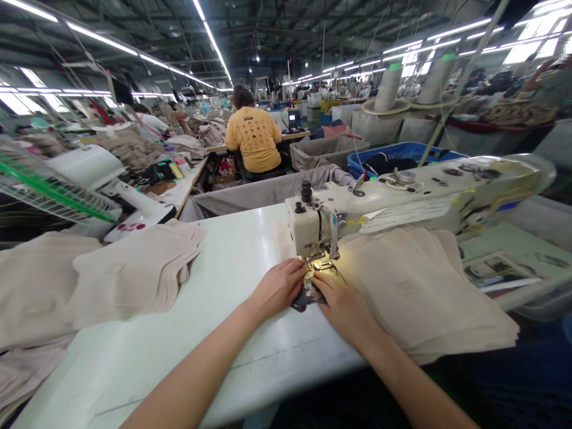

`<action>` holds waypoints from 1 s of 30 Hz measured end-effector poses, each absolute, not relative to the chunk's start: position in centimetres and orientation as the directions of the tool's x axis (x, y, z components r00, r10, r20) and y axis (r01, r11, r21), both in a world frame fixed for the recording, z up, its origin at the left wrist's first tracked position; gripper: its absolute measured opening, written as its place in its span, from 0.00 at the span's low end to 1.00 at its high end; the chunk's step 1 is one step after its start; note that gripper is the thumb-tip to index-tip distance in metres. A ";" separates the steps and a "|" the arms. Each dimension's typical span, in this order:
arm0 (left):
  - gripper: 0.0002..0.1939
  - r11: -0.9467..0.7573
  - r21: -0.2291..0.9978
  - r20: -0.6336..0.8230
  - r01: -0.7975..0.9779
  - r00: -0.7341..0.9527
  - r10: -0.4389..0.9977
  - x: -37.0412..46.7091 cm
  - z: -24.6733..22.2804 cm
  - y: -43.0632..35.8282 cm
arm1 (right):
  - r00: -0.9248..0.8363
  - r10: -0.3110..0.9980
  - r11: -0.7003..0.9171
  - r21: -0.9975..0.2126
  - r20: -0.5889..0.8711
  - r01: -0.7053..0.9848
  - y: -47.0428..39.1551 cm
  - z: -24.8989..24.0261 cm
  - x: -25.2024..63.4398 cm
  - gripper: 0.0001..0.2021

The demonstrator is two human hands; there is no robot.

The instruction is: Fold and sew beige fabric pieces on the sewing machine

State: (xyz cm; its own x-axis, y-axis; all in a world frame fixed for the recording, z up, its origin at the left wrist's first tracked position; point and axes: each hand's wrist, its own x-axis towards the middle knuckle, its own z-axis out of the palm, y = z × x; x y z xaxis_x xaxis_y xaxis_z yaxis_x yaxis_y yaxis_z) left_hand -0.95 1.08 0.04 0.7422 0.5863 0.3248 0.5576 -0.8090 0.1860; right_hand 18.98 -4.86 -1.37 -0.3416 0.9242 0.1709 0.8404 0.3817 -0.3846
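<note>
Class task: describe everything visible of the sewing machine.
The sewing machine is cream-coloured, apparently painted metal, and upright on the pale table. Its head, topped by dark knobs, stands at the left end; a long arm stretches right, bearing a written paper label. Yellow light glows around the needle area; the needle itself is unclear. The left hand and right hand are close below the head, contact unclear; beige fabric lies along the near side.

Both bare forearms (pixel 203 360) converge forward, fingers (pixel 295 269) close together.
</note>
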 end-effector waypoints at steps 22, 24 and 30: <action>0.17 -0.730 0.203 0.295 0.653 0.669 0.682 -1.0 -0.3 0.9 | -0.312 0.934 0.358 -0.416 0.176 0.836 -4.9 -0.9 18.8 0.20; 0.16 -0.732 0.199 0.293 0.652 0.673 0.679 -1.1 -0.2 1.0 | -0.313 0.933 0.359 -0.427 0.176 0.830 -4.9 -0.9 18.8 0.20; 0.15 -0.672 0.102 0.208 0.733 0.645 0.735 -0.3 1.5 -1.0 | -0.325 0.930 0.367 -0.465 0.170 0.806 -5.2 -0.1 19.2 0.19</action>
State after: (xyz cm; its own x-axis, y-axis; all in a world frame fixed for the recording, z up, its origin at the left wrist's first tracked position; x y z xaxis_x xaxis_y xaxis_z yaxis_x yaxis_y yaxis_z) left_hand -0.29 -1.01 1.51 0.6453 0.7352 0.2076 0.7331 -0.6724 0.1023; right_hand 19.17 -5.16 -0.13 -0.3249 0.9303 0.1703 0.8059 0.3666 -0.4648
